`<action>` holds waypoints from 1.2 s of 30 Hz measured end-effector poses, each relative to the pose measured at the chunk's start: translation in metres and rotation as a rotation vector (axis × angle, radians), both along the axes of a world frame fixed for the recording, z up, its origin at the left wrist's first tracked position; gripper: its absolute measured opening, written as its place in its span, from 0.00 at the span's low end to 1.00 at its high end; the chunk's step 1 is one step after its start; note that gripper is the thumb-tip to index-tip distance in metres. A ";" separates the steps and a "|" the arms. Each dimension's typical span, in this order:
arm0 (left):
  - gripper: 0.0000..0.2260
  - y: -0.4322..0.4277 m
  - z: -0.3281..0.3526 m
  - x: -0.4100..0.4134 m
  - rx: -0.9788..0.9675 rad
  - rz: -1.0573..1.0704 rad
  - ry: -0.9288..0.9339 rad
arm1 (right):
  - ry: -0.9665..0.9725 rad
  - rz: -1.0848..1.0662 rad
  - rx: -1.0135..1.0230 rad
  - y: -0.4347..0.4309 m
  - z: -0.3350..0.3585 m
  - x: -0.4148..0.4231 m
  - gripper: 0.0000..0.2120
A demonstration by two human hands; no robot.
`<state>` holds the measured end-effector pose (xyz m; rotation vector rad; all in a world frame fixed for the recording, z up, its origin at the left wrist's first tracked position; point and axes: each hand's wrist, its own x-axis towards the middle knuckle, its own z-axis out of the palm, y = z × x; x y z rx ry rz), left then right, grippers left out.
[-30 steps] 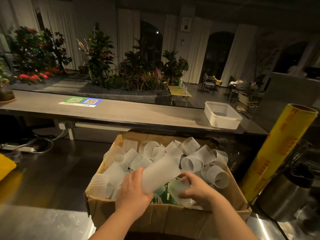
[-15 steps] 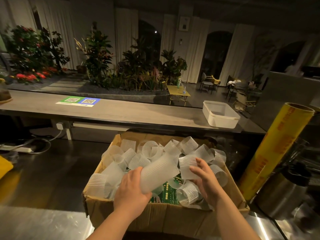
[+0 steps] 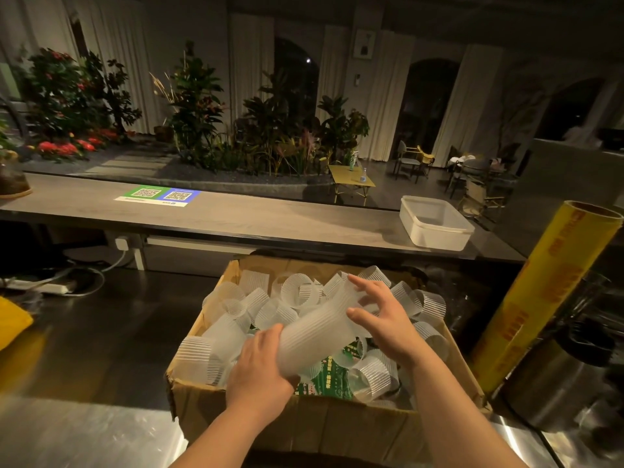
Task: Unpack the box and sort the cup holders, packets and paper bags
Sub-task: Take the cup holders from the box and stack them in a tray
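Our ribbed translucent cup-holder stack (image 3: 317,329) slants far-right over the brown cardboard box (image 3: 304,427); left hand (image 3: 260,369) grips its near end, right hand (image 3: 381,319), fingers spread, clasps the far end.

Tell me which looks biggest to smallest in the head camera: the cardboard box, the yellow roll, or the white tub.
1. cardboard box
2. yellow roll
3. white tub, though it sits farther from the camera, so its real size is unsure.
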<state>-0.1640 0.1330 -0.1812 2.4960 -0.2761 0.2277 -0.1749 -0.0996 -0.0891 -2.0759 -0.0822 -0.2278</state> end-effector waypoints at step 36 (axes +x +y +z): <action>0.40 -0.001 0.000 -0.006 -0.040 0.085 -0.039 | 0.911 0.045 -0.483 0.069 -0.092 0.038 0.17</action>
